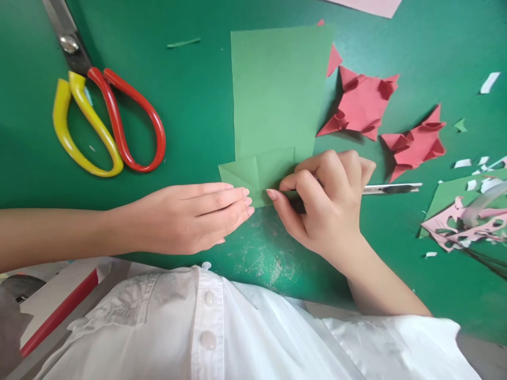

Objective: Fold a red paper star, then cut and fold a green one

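On the table [190, 105] there, the scissors [132, 126] lie left of the sheet [279, 95], the stars [366, 103] right of it, most scraps [490, 83] farther right. A slip [238, 171] lies at the sheet's near edge.

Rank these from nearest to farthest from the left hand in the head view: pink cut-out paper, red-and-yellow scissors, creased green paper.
From the left hand:
1. Creased green paper: at its fingertips.
2. Red-and-yellow scissors: apart from it, toward the upper left.
3. Pink cut-out paper: far across, at the right edge.
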Tool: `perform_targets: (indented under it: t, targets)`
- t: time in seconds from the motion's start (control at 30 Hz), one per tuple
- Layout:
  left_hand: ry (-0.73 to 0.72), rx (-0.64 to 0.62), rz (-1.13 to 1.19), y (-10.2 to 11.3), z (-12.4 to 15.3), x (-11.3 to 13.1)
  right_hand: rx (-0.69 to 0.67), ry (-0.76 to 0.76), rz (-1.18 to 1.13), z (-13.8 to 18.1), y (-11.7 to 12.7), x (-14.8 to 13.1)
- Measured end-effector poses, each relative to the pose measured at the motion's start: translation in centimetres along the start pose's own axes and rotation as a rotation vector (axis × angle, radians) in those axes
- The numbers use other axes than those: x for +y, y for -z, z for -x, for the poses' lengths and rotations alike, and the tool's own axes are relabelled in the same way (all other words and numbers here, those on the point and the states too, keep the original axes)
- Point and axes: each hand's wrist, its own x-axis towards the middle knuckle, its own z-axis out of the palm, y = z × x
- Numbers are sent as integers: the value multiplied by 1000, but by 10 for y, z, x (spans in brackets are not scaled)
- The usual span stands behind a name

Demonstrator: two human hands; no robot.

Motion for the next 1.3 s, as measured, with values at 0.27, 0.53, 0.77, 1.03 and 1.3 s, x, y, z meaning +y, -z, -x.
perform_targets:
  t: [0.27,0.53,0.77,1.03,1.3]
  targets:
    - [-4,8,14,-1,0,1,4,17,55,-1,1,-2]
    - [10,-26,-18,0,-2,1,24,11,79,1,-2,-3]
    - [30,-12,-32,0,-2,3,110,-13,79,10,-2,0]
    - [33,-24,-29,-2,-1,5,115,-121,50,12,-1,-1]
    - [35,-96,16,3,0,5,57,-195,95,16,-2,-6]
